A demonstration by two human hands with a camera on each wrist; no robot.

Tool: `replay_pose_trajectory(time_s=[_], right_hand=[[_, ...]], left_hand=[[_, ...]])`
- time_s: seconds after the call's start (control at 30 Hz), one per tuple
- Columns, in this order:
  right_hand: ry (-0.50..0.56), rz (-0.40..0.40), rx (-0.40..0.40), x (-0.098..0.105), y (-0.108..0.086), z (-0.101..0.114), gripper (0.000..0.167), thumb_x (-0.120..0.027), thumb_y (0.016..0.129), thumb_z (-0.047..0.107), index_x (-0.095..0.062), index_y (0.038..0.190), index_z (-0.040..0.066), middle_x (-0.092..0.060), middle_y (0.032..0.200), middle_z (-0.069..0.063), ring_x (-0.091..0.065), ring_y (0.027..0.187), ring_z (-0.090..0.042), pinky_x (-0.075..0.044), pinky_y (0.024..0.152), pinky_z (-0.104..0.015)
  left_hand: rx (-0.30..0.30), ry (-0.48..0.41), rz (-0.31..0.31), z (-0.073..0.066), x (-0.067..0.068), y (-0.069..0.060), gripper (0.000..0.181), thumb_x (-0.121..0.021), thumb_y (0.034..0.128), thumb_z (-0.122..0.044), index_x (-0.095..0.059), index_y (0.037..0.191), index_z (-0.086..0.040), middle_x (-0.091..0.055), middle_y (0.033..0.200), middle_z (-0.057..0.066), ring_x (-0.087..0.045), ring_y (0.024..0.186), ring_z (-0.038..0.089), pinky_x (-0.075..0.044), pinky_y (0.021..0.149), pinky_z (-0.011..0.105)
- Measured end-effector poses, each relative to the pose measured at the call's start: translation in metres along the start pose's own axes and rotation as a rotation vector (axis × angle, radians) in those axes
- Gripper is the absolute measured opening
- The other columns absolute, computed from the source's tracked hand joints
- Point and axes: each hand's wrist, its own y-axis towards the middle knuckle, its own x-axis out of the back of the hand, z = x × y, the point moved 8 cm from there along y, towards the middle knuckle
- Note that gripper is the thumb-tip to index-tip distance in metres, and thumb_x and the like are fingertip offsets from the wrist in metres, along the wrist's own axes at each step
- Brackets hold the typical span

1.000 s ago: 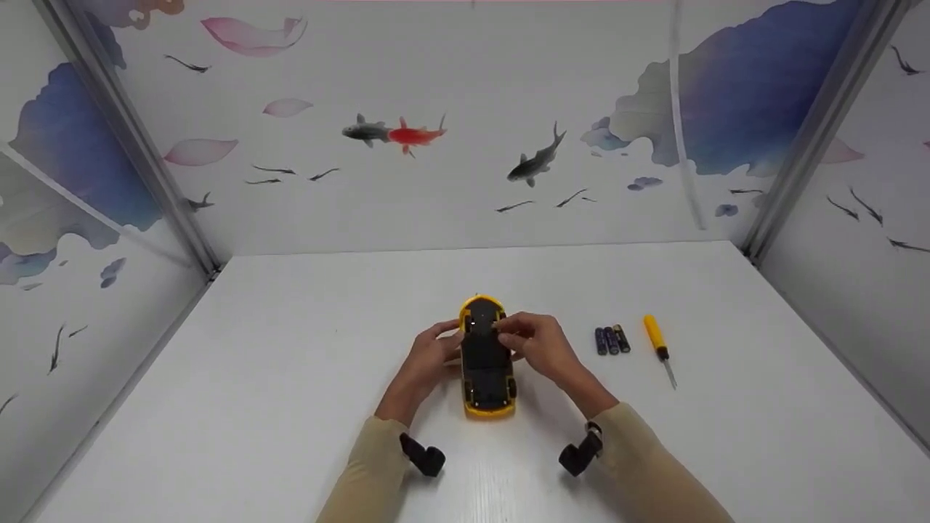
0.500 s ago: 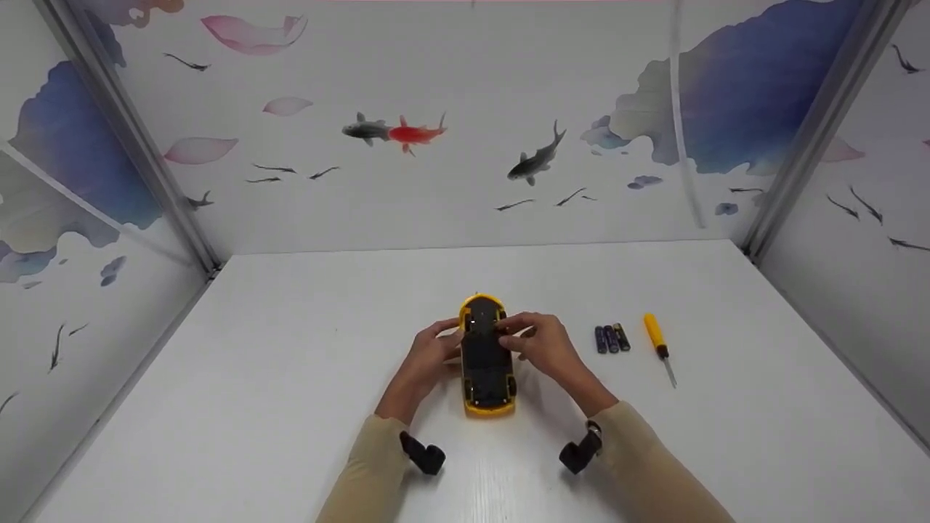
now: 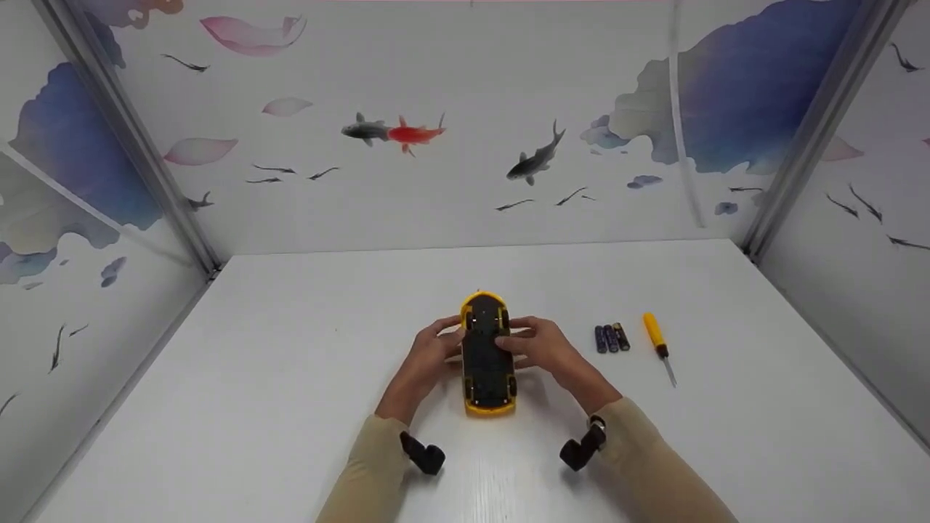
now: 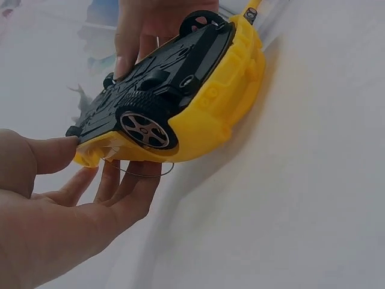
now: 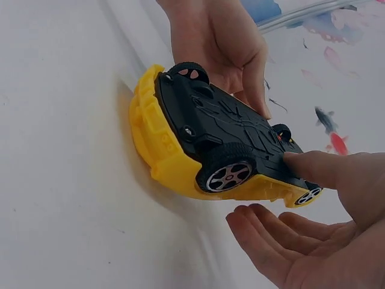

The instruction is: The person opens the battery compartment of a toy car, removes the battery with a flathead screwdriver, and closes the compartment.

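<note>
A yellow toy car [image 3: 488,363] is held upside down over the table, its black underside facing up. My left hand [image 3: 434,356] grips its left side, the thumb at the chassis edge and the fingers under the body in the left wrist view. On the other side, my right hand [image 3: 545,347] holds the car with its thumb on the black underside. Its fingers reach below the yellow body [image 5: 180,174]; whether all of them touch it is unclear. A thin curved wire [image 4: 141,174] shows under the car near the left fingers.
Three batteries [image 3: 612,338] lie side by side on the white table [image 3: 290,378], right of the hands. Farther right is a screwdriver [image 3: 655,335] with a yellow handle. Printed walls [image 3: 472,203] enclose the table at the back and sides.
My right fingers have moved off the underside to the car's right edge, while the thumb stays on the chassis. The left hand keeps its grip.
</note>
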Motion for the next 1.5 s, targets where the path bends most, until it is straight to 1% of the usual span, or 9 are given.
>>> replay_pose_trajectory(time_s=[0.2,0.33,0.53,0.67,0.73,0.97,1.33,1.43,1.5], right_hand=[[0.003,0.011,0.004,-0.0026,-0.0015,0.0016,0.059,-0.069,0.095,0.023,-0.047,0.146,0.002,-0.061,0.136,-0.022,-0.069,0.113,-0.030,-0.060,0.090,-0.041],[0.009,-0.001,0.010,-0.0035,-0.0013,0.0026,0.059,-0.070,0.094,0.022,-0.048,0.145,0.003,-0.063,0.133,-0.021,-0.070,0.110,-0.029,-0.060,0.089,-0.040],[0.015,-0.012,0.048,-0.0028,-0.0016,0.0031,0.055,-0.070,0.094,0.019,-0.050,0.142,0.002,-0.065,0.125,-0.022,-0.071,0.104,-0.027,-0.061,0.085,-0.039],[0.021,-0.001,0.054,-0.0026,-0.0022,0.0038,0.057,-0.070,0.094,0.020,-0.049,0.144,0.003,-0.064,0.129,-0.023,-0.071,0.107,-0.029,-0.061,0.085,-0.040],[0.022,0.003,0.039,-0.0022,-0.0025,0.0032,0.059,-0.070,0.094,0.019,-0.047,0.146,0.004,-0.062,0.133,-0.023,-0.070,0.111,-0.031,-0.061,0.087,-0.041],[0.008,0.036,-0.004,-0.0038,-0.0036,0.0034,0.071,-0.072,0.090,0.008,-0.038,0.153,0.008,-0.055,0.143,-0.024,-0.064,0.121,-0.037,-0.060,0.091,-0.045],[-0.002,0.019,0.013,-0.0039,-0.0052,0.0054,0.071,-0.074,0.089,0.006,-0.041,0.152,0.009,-0.056,0.140,-0.023,-0.067,0.117,-0.034,-0.061,0.088,-0.043],[-0.001,0.036,0.002,-0.0053,-0.0044,0.0034,0.073,-0.074,0.089,0.006,-0.039,0.153,0.010,-0.056,0.141,-0.023,-0.066,0.118,-0.035,-0.060,0.089,-0.043],[-0.001,0.051,0.002,-0.0061,-0.0044,0.0027,0.075,-0.074,0.088,0.006,-0.037,0.154,0.009,-0.055,0.141,-0.024,-0.066,0.118,-0.036,-0.061,0.088,-0.043]], left_hand=[[-0.005,0.013,0.022,-0.0012,-0.0008,-0.0020,0.059,-0.060,0.0995,-0.029,-0.039,0.152,-0.014,-0.056,0.144,0.016,-0.059,0.129,0.030,-0.048,0.109,0.049],[-0.018,0.023,0.030,-0.0026,-0.0013,-0.0034,0.066,-0.066,0.0945,-0.023,-0.037,0.153,-0.013,-0.052,0.148,0.017,-0.058,0.130,0.031,-0.049,0.108,0.050],[-0.042,0.052,0.017,-0.0050,-0.0016,-0.0036,0.065,-0.066,0.0935,-0.014,-0.038,0.152,-0.010,-0.053,0.147,0.019,-0.061,0.125,0.031,-0.053,0.103,0.047],[-0.046,0.053,0.022,-0.0056,-0.0024,-0.0031,0.065,-0.066,0.0934,-0.013,-0.037,0.152,-0.009,-0.052,0.147,0.020,-0.060,0.126,0.032,-0.052,0.105,0.048],[-0.047,0.057,0.026,-0.0053,-0.0026,-0.0029,0.068,-0.068,0.0924,-0.013,-0.037,0.152,-0.010,-0.051,0.148,0.020,-0.060,0.127,0.032,-0.051,0.106,0.048],[-0.053,0.053,0.053,-0.0050,-0.0039,-0.0037,0.082,-0.074,0.0837,-0.005,-0.033,0.155,-0.013,-0.045,0.153,0.020,-0.060,0.127,0.033,-0.050,0.107,0.047],[-0.059,0.089,0.048,-0.0074,-0.0041,-0.0051,0.082,-0.072,0.0838,-0.003,-0.032,0.155,-0.013,-0.044,0.153,0.021,-0.060,0.128,0.034,-0.051,0.106,0.048],[-0.047,0.089,0.060,-0.0056,-0.0042,-0.0064,0.084,-0.073,0.0840,-0.005,-0.031,0.156,-0.013,-0.044,0.153,0.021,-0.059,0.128,0.034,-0.050,0.108,0.048],[-0.043,0.082,0.084,-0.0043,-0.0049,-0.0071,0.086,-0.074,0.0834,-0.005,-0.029,0.156,-0.013,-0.044,0.153,0.022,-0.060,0.127,0.034,-0.050,0.107,0.048]])
